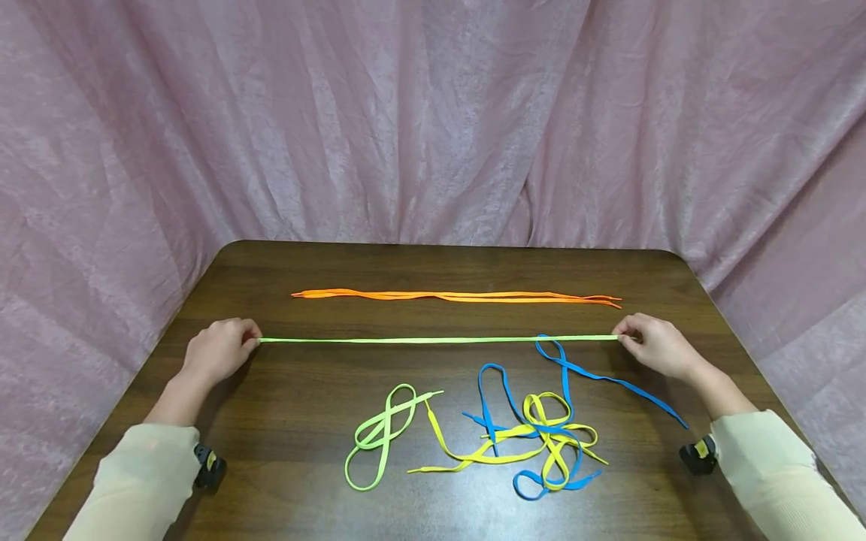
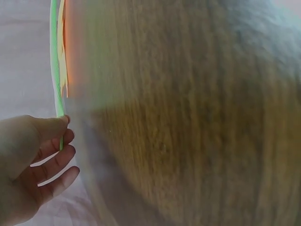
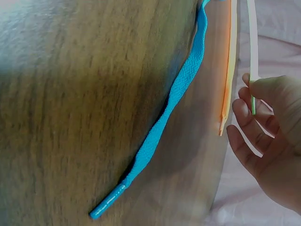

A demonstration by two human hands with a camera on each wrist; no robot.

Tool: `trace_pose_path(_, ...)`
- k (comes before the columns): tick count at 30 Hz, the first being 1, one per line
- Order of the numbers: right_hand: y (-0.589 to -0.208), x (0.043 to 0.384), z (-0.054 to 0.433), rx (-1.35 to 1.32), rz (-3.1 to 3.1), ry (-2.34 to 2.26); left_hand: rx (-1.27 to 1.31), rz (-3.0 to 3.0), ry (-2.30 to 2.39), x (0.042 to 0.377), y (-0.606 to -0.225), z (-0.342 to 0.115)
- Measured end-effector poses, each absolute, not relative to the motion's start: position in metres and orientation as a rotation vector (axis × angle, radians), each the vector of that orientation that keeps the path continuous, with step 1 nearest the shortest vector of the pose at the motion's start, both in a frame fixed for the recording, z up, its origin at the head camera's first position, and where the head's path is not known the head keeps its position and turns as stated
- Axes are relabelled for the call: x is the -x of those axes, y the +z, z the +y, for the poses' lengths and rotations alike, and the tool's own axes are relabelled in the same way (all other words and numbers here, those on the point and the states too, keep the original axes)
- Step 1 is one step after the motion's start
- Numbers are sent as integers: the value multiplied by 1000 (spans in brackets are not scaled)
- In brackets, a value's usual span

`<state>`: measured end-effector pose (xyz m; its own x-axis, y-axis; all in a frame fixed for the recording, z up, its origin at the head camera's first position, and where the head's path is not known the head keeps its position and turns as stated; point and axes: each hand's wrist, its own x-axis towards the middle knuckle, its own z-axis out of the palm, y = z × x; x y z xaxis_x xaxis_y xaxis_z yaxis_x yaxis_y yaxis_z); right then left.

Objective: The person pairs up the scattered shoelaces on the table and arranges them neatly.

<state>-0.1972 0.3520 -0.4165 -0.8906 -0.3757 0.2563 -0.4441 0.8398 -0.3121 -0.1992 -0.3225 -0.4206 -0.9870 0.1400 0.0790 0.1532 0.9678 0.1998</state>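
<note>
A light green shoelace is stretched straight across the table between both hands. My left hand pinches its left end between thumb and forefinger, and the tip pokes out below the thumb in the left wrist view. At the other end my right hand pinches the lace the same way, its other fingers loosely bent. Beyond the taut lace, orange shoelaces lie side by side, roughly parallel to it. A blue shoelace runs under the right hand's side, its tipped end pointing toward the near right.
Nearer the front, another light green shoelace lies in loops. Yellow shoelaces tangle with the blue ones to its right. The brown wooden table ends at a pink curtain behind.
</note>
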Motion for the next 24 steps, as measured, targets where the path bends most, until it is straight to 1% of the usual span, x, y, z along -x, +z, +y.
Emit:
trace_pose_path(12,-424,217,358,-598,-2847,517,258,-3059,-334,218,-422,-315)
trace_pose_path(24,-421,230,358,-513,-2913,445,210,-3071,-375,237,-421,-305)
